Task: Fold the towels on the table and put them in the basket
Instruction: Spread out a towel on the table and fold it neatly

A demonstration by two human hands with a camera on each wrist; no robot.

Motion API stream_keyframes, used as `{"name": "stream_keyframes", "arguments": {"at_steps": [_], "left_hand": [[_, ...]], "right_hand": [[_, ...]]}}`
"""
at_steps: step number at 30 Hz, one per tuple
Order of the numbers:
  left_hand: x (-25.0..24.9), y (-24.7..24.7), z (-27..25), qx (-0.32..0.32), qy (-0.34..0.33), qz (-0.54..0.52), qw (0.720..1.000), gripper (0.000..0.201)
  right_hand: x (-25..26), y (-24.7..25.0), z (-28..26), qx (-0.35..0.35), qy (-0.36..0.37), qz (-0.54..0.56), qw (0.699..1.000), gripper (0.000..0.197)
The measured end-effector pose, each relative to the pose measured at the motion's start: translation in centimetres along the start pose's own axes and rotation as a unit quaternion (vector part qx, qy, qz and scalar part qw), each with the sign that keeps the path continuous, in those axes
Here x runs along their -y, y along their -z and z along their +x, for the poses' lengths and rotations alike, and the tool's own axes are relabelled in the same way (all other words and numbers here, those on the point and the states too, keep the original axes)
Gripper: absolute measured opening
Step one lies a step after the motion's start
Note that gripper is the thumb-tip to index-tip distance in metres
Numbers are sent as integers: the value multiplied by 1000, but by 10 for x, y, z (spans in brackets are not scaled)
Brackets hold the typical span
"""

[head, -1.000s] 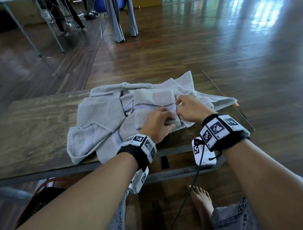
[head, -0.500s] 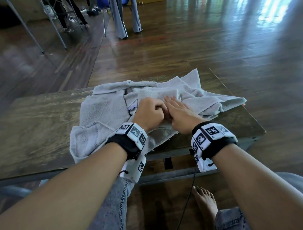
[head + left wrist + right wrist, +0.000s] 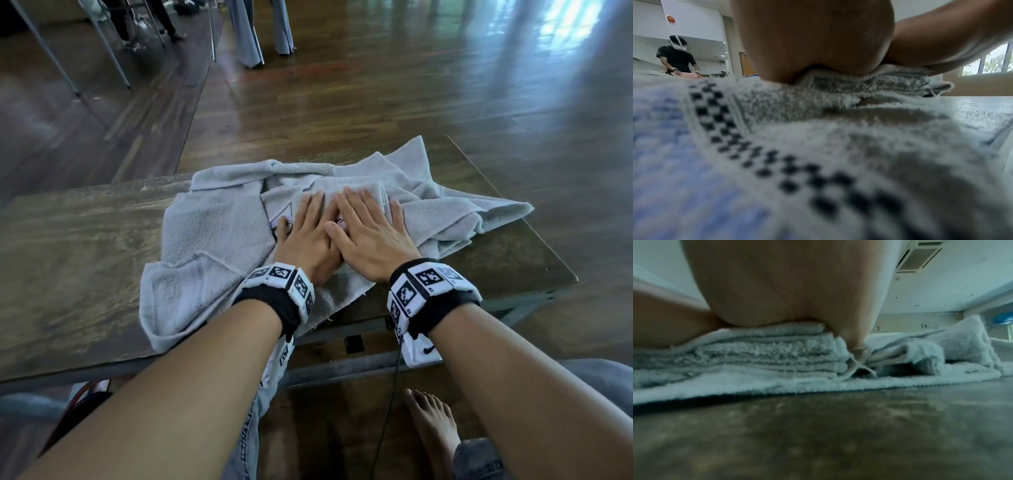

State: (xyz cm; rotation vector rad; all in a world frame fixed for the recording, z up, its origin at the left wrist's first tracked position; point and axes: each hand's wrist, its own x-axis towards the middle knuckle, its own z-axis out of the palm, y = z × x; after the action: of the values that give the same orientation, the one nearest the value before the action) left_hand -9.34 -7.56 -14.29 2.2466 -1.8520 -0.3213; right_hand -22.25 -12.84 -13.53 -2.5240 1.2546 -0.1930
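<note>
A small folded grey towel lies on top of a heap of loose grey towels on the wooden table. Both my hands lie flat on the folded towel, side by side and touching. My left hand has its fingers straight, pressing down. My right hand presses beside it, fingers spread. In the right wrist view the folded towel shows as a stack of several layers under my palm. In the left wrist view a towel with a checkered band fills the foreground. No basket is recognisable.
More loose towel trails toward the table's right corner. The table's near edge runs just below my wrists. A dark object with red trim sits on the floor at lower left. Chair legs stand far behind.
My hands pinched and folded the towel a second ago; the left was curled half a second ago. Now both lie flat and press the folded towel down.
</note>
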Motion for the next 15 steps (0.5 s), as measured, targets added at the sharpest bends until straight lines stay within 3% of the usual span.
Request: {"name": "stream_keyframes", "arguments": {"at_steps": [10,15], "left_hand": [[6,-11,4,-59,30,-56,996,60],[16,-13,3,-58,61,-83,993,62]], "right_hand": [[-13,-5,8,-39,-48,-45,997,70],[-14,-4,7,-21,-65,-29,997,68]]}}
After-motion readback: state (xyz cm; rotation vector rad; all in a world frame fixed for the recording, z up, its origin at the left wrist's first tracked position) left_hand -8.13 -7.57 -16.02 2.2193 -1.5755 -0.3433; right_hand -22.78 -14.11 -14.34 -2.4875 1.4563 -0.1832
